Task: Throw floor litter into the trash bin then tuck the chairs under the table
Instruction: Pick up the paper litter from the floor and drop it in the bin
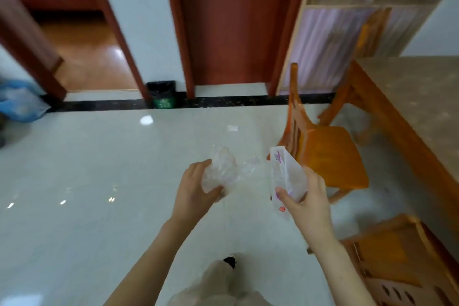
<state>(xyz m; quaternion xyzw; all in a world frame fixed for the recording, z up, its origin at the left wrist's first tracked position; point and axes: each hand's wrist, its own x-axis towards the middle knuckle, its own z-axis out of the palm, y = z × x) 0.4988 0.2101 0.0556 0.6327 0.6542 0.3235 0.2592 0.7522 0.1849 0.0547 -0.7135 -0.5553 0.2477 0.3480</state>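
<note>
My left hand (196, 189) grips a crumpled clear plastic wrapper (221, 169) at mid-frame. My right hand (304, 200) holds a flat white packet with purple print (285, 174), thumb across its face. A small white scrap (232, 127) lies on the pale tiled floor ahead. The green trash bin with a black liner (162, 94) stands against the far wall between two doorways. One orange wooden chair (325, 151) stands pulled out from the table (412, 97) on the right. A second chair (397, 261) is at the lower right.
A third chair back (372, 32) shows at the table's far end. A closed red-brown door (231, 20) is straight ahead, an open doorway to a wood-floored room at left. A blue bag (19, 100) sits at the left edge.
</note>
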